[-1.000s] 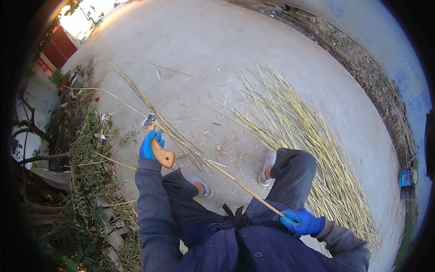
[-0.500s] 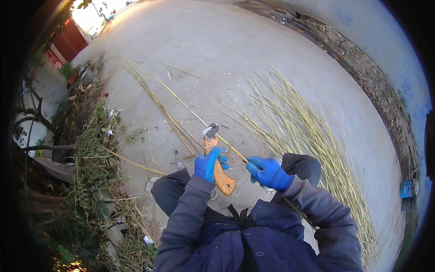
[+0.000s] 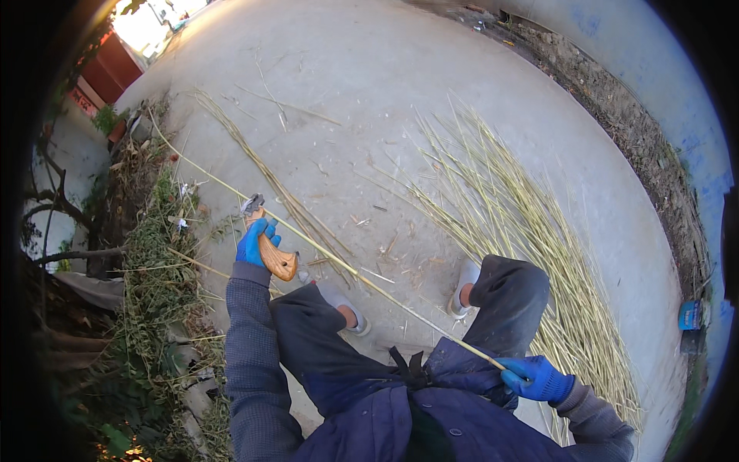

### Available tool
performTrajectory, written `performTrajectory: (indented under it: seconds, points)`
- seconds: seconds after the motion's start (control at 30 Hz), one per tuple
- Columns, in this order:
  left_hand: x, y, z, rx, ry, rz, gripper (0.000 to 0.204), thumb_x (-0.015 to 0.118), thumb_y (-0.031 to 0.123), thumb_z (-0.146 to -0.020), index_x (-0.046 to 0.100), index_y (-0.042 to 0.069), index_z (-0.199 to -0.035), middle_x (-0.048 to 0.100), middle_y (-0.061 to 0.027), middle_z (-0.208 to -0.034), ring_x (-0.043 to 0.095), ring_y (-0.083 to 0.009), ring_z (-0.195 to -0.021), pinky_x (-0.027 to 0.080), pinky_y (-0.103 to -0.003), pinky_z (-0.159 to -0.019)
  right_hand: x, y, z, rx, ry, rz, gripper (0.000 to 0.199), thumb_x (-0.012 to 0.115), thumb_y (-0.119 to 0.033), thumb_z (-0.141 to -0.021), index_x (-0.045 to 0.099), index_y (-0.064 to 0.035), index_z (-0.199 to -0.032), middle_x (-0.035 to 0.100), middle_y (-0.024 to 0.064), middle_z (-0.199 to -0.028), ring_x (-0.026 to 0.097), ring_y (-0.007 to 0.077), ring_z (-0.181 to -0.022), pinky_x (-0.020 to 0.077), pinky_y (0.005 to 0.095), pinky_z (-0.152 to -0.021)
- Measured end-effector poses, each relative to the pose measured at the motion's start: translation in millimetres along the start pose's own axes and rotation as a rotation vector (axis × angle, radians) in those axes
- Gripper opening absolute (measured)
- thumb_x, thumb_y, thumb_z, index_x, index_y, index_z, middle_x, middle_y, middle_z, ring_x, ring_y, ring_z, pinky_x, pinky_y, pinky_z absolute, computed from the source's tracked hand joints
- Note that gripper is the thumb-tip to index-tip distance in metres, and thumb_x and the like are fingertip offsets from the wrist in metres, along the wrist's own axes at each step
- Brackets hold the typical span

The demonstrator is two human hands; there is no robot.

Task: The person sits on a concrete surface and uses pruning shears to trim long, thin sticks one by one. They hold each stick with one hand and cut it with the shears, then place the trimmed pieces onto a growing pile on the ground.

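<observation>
The handle (image 3: 279, 259) is made of smooth, grained wood; the stalk (image 3: 354, 271) is smooth-skinned; the sleeves (image 3: 254, 331) are made of matt, textured cloth.

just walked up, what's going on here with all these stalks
A person's blue-gloved left grip is closed around a wooden-handled tool, while the right grip holds one end of a long stalk. The stalk slants across, past the tool's metal head. A big pile of stalks lies on the ground to the right, a smaller bunch ahead to the left.
</observation>
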State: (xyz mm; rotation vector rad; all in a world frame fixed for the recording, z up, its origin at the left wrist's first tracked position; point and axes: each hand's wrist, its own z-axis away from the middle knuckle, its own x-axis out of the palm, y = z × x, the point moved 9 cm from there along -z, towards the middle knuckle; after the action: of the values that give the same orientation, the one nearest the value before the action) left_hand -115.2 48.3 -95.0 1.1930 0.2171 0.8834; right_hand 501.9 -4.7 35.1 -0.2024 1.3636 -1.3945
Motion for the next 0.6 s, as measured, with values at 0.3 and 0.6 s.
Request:
performTrajectory:
  seconds: [0.3,0.6]
  points:
    - [152,-99,119,-0.270,-0.259,0.040,0.042,0.067,0.022,-0.091,0.057,-0.001,-0.125,0.067,-0.0126,-0.113,0.064,-0.0202,-0.090,0.057,-0.038,-0.077,8,-49,-165,-0.245,0.079,-0.082,0.019,0.055,-0.019,-0.098,0.062,-0.0035,-0.108,0.061,0.0103,-0.065,0.064,0.0244,-0.056,0.0507,0.0363,-0.055]
    - [-2,-3,8,-0.031,-0.089,-0.087,0.066,0.069,0.031,-0.088,0.044,0.003,-0.142,0.054,-0.0151,-0.137,0.053,-0.0280,-0.118,0.044,-0.044,-0.101,-19,9,10,-0.240,0.199,0.666,0.015,0.070,-0.012,-0.082,0.058,-0.0054,-0.089,0.049,0.0067,-0.053,0.051,0.0270,-0.044,0.0396,0.0402,-0.046]
